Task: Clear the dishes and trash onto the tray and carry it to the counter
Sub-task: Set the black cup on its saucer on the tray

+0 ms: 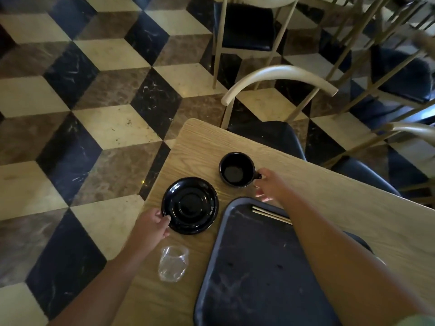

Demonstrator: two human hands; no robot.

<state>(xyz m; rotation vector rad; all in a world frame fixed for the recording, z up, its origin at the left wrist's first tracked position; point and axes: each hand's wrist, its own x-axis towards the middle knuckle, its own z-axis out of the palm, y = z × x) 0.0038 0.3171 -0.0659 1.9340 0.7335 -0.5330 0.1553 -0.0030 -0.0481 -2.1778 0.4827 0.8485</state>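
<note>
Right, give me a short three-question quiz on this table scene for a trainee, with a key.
1. True or false: the black cup already stands on the tray.
2. Which hand is at the rim of the saucer? A) the left hand B) the right hand C) neither
3. Fill in: the only things lying on the tray are the ____ near its far edge.

Key
1. False; the cup stands on the table, beyond the tray, with the right hand at its handle.
2. A.
3. Chopsticks; the crumpled plastic cup lies on the table, left of the tray.
</note>
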